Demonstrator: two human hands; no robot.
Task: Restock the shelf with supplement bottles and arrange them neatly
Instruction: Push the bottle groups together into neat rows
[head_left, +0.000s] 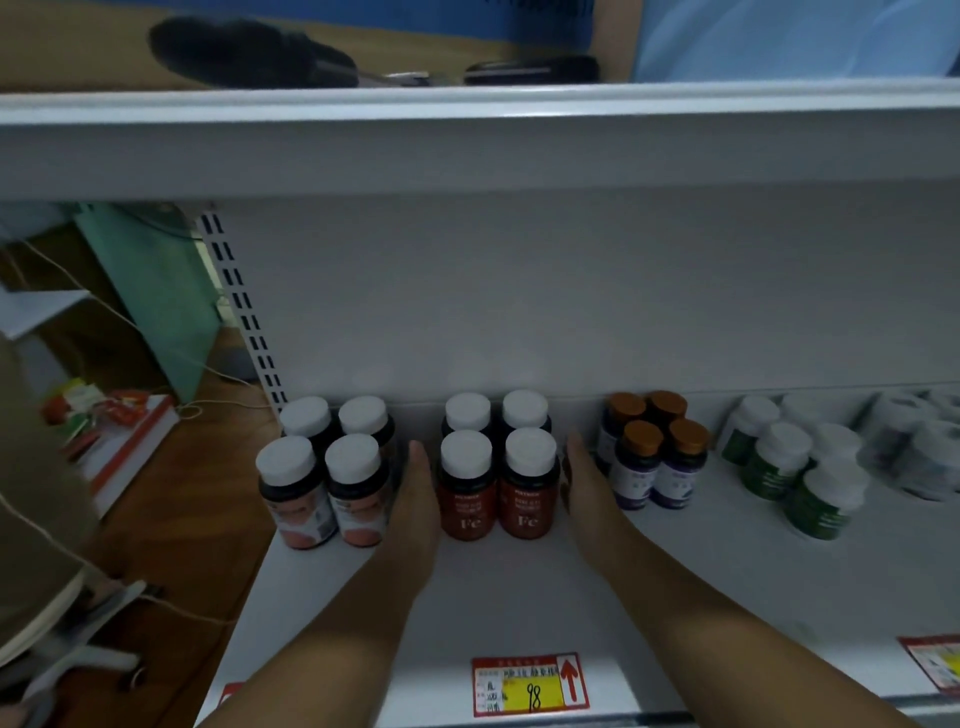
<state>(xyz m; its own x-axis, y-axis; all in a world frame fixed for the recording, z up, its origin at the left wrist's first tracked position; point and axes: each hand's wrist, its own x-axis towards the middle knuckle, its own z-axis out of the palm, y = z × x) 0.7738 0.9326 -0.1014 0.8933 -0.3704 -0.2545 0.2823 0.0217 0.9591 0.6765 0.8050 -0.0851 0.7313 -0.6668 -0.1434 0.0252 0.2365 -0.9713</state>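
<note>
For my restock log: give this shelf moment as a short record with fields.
shelf: white, four bottle groups in a row
Fe bottles: four, red labels, white caps, two by two
left hand: flat against their left side
right hand: flat against their right side
neighbours: pink-label bottles left, orange-cap bottles right
price tag: front edge, reads 98

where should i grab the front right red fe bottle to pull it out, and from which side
Grip the front right Fe bottle by its white cap, coming from above and the front. The bottle stands upright with its twin tight on one side and the right hand flat against the other, so the body's sides are blocked; the cap stands free above the shoulder.
</note>
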